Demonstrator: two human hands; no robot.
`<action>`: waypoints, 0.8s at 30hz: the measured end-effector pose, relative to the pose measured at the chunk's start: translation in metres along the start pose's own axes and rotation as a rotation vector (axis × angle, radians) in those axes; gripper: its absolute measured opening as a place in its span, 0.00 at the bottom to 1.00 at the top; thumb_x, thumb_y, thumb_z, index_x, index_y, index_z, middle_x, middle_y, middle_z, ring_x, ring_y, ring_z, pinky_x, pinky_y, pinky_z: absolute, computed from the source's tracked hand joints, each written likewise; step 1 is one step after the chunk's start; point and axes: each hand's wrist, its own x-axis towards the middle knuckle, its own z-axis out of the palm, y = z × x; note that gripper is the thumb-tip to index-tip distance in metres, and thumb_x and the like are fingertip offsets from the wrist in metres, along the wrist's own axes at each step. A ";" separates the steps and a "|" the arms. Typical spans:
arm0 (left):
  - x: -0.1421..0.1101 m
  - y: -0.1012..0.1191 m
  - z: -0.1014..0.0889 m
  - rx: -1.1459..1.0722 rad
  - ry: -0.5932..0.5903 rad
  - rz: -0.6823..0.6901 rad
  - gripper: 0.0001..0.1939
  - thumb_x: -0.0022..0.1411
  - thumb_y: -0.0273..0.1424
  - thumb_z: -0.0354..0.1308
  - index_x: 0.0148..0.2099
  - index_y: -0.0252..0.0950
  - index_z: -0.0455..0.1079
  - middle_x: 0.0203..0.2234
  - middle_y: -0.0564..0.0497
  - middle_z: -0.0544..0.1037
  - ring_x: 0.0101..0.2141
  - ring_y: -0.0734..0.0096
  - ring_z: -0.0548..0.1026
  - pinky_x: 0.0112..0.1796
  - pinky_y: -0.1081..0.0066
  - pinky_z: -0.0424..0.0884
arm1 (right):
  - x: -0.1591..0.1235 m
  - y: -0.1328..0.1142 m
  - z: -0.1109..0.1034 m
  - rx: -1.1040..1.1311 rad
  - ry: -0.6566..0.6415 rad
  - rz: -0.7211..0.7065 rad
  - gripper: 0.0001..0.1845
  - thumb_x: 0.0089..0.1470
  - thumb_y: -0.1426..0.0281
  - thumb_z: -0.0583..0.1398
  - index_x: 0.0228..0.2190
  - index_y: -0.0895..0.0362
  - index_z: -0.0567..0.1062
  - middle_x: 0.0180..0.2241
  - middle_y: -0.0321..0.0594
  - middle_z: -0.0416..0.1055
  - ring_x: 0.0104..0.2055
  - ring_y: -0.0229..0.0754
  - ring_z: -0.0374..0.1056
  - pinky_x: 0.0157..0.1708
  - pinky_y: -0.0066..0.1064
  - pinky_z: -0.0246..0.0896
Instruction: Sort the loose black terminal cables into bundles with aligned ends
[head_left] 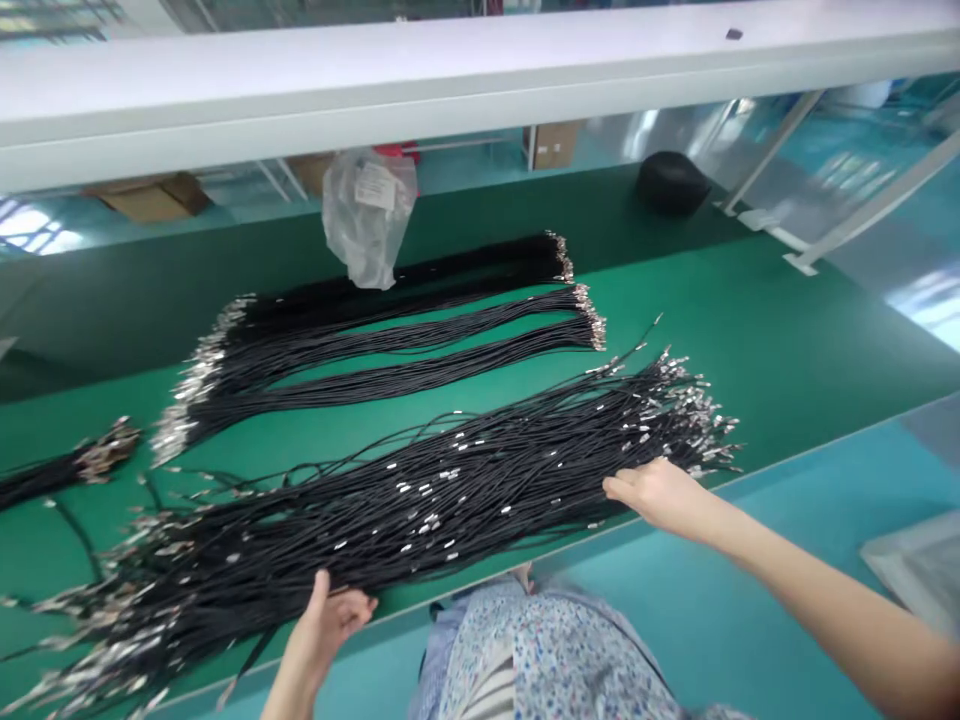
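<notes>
A thick loose pile of black cords with metal ends [420, 500] lies along the near edge of the green table [750, 320]. My left hand [330, 625] is at the near edge under the pile's left part, thumb up and fingers curled against the cords. My right hand [660, 492] rests on the right end of the pile near the metal tips, fingers tucked into the cords. Whether either hand actually grips cords is unclear.
Neater bundles of black cords [390, 340] lie farther back, and a smaller bundle [67, 465] at the left edge. A crumpled clear plastic bag [369, 215] hangs under the white shelf [450, 80]. A dark round object [671, 182] sits at the back right.
</notes>
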 end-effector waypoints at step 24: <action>0.080 0.119 0.449 1.635 -0.161 0.983 0.28 0.54 0.39 0.56 0.54 0.31 0.57 0.49 0.32 0.64 0.50 0.48 0.62 0.47 0.52 0.58 | -0.020 0.006 0.093 0.409 0.041 0.594 0.17 0.46 0.81 0.51 0.38 0.56 0.70 0.34 0.42 0.65 0.40 0.43 0.57 0.43 0.36 0.46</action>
